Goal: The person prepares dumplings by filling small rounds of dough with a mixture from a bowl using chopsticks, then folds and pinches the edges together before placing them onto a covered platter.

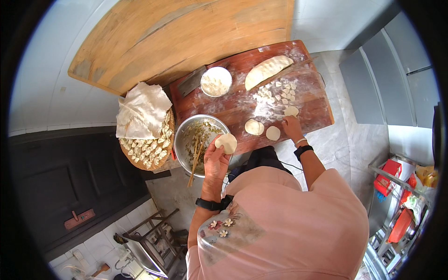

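Note:
My left hand holds a round dough wrapper over the right rim of a metal bowl of chopped filling, with chopsticks in it. At the table's near edge, my right hand touches the lower edge of another dough wrapper; whether its fingers grip it is hard to tell. More wrappers lie just left of that hand. Small dough pieces are scattered on the floured red wooden board, below a long loaf of dough and a thin rolling pin.
A white bowl of flour stands beside a cleaver. On the left, a round woven tray holds several dumplings, partly under a cloth. A large wooden board leans behind the table. A metal rack stands at right.

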